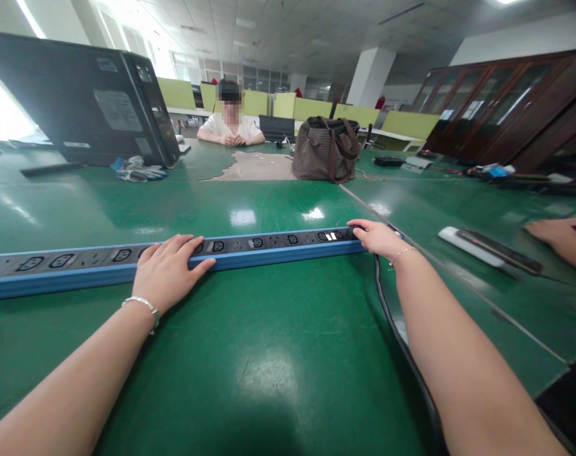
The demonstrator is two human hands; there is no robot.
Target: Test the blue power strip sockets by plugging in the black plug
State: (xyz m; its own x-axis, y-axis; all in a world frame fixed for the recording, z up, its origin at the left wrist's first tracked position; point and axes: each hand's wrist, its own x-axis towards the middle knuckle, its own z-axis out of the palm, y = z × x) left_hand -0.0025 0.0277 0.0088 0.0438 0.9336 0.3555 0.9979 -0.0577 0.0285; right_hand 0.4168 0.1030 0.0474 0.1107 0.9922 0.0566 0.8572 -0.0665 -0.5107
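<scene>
A long blue power strip (268,254) with a black face of several sockets lies across the green table and runs out of view on the left. My left hand (166,269) is laid over it, fingers across the top and thumb along the near side, holding it. At the strip's right end my right hand (376,239) is closed around a black plug (357,230), mostly hidden by the fingers. Whether the plug is fully seated cannot be seen. A thick black cable (387,310) drops from beneath this hand towards me.
A black computer case (102,107) and gloves (138,169) are at the back left. Behind the strip stands a brown bag (323,149). One person (230,126) sits opposite; another person's hand (561,234) rests at right, near a white-and-black bar (490,248).
</scene>
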